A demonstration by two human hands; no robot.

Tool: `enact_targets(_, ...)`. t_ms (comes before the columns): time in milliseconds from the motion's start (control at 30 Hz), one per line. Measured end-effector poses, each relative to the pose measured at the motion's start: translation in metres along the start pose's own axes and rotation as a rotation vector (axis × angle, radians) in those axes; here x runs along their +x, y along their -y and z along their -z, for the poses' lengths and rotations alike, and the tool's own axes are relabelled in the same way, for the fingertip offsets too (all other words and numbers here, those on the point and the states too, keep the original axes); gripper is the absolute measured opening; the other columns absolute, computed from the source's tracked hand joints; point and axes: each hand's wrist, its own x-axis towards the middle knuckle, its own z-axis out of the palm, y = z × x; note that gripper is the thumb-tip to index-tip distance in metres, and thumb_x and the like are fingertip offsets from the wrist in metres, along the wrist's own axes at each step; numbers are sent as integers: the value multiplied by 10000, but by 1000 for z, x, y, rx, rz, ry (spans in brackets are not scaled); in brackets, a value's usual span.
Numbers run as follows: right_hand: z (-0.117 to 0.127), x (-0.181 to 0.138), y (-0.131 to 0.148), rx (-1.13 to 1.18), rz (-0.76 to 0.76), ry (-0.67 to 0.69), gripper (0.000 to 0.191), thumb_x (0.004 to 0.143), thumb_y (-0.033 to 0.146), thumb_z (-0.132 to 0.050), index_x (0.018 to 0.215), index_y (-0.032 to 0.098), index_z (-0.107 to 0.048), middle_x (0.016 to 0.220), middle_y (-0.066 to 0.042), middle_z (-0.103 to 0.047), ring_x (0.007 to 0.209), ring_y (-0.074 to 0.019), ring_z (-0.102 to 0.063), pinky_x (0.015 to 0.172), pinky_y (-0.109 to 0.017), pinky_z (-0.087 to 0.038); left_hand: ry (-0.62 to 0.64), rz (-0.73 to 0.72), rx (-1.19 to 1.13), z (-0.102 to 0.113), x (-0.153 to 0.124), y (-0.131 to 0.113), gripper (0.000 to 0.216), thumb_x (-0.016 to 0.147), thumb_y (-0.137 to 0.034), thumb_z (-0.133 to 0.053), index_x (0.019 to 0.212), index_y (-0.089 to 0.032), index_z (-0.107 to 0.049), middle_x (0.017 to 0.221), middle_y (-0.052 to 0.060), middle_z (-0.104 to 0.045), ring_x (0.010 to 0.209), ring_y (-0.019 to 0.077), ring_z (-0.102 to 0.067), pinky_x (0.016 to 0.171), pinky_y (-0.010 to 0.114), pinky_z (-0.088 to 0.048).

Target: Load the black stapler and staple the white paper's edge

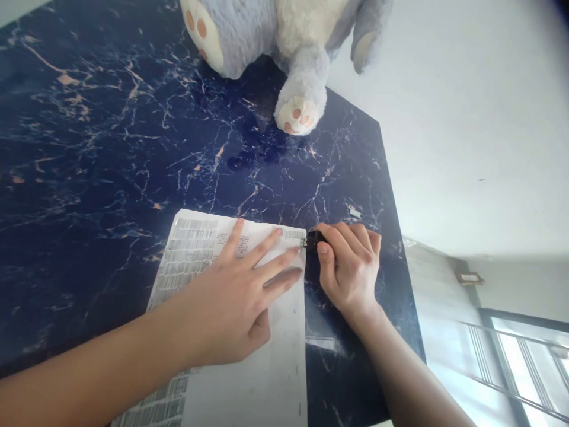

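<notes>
A stack of printed paper sheets [284, 356] lies on the dark blue marbled table, with dense grey print down its left side. My left hand [235, 290] rests on the upper part of the sheets, palm down and fingers spread. At their right edge, near the top corner, is a small black stapler [315, 240] with its metal front end over the paper's edge. My right hand [349, 267] is closed around the stapler's body, hiding most of it. Whether its jaws are pressed together is too small to tell.
A grey and cream plush toy [302, 89] sits at the table's far side. A small whitish piece [354, 212] lies beyond my right hand. The table [111, 148] ends at the right along a slanted edge, with a pale floor beyond.
</notes>
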Motion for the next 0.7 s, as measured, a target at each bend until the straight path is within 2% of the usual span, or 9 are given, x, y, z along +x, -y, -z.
enact_targets(233,-1,-1,-2,30,-12,-24,343,1086,382,-358,1108,257,-677,918,-54,-679,866,-258,-575,911,-449,-339,-27,-3,6,-1,0,1,653,905,-364,-566,1552,-356,-480,1645,8,-410,1577,422,-174,1248,737,-9)
enact_targets(500,-3,-2,4,-119,52,45,293,1094,351,-403,1272,279,-624,1015,-58,-714,941,-281,-562,951,-485,-307,-3,6,-14,2,0,0,654,919,-372,-560,1564,-373,-457,1634,-2,-428,1578,418,-167,1244,739,-23)
enact_targets(700,-7,-3,13,-165,77,31,310,1087,363,-436,1349,273,-575,1059,-88,-708,957,-298,-550,937,-498,-335,-39,14,-5,-1,-1,-1,658,900,-337,-585,1549,-347,-479,1589,61,-466,1563,415,-222,1249,731,-9)
